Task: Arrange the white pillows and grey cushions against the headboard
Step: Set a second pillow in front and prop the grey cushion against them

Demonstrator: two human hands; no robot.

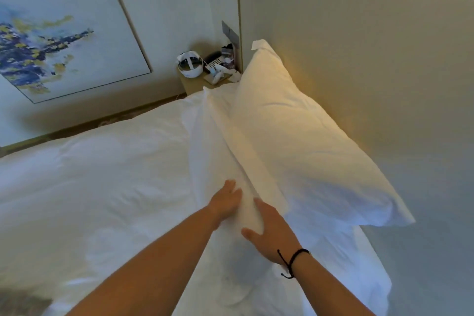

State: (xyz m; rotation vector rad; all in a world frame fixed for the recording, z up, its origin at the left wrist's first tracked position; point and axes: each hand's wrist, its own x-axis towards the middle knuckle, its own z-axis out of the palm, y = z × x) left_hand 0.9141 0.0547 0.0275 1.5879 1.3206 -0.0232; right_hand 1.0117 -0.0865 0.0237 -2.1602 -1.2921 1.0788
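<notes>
A white pillow (pixel 295 136) leans upright against the pale padded headboard (pixel 372 59). In front of it a second white pillow (pixel 230 141) stands on edge on the white bed (pixel 102 187). My left hand (pixel 227 200) lies flat with spread fingers against the near left face of this front pillow. My right hand (pixel 269 231), a black cord on its wrist, presses flat on its near right side, so the pillow's end sits between both palms. Neither hand closes around the fabric. No grey cushion shows clearly; a dark grey patch sits at the bottom left corner.
A small bedside table (pixel 195 84) beyond the far pillow end carries a white headset (pixel 191 64), a remote and small items. A large framed painting (pixel 51 33) hangs on the left wall. The duvet spreads wide to the left of my arms.
</notes>
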